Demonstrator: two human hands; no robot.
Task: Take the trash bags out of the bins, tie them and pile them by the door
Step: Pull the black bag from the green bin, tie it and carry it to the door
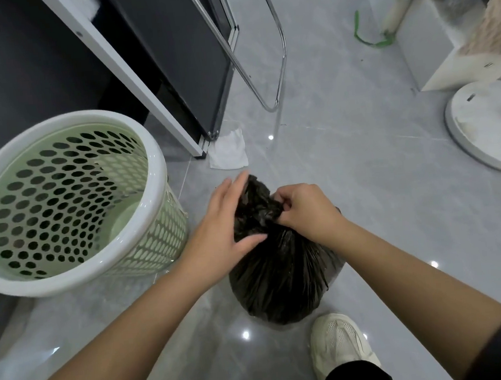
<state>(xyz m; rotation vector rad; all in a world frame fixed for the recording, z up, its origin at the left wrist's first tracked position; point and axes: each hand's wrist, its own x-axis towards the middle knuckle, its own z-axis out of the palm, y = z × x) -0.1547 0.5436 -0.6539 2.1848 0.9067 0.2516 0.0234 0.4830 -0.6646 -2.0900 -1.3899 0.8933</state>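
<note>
The black bag (281,278) sits on the grey floor (364,186), full and rounded, its top gathered into a bunched neck between the two hands. The right hand (305,209) has its grip clamped on that neck, fingers curled and pinching the crumpled plastic from the right. The left hand (222,222) lies against the neck's left side with its grip apart: fingers straight along the plastic, thumb spread and touching the bag lower down. Just left of the bag stands the bin (158,179), pale green and perforated with a white rim, no liner in it. A white shoe (338,342) is planted beside the bag's near edge. Beyond the bag a crumpled white paper (229,149) lies on the floor at the foot of a dark panel (170,45), beside a chrome tube (281,66). A round white base (480,127) stands well to the right, and a green strip (360,34) lies farther off.
</note>
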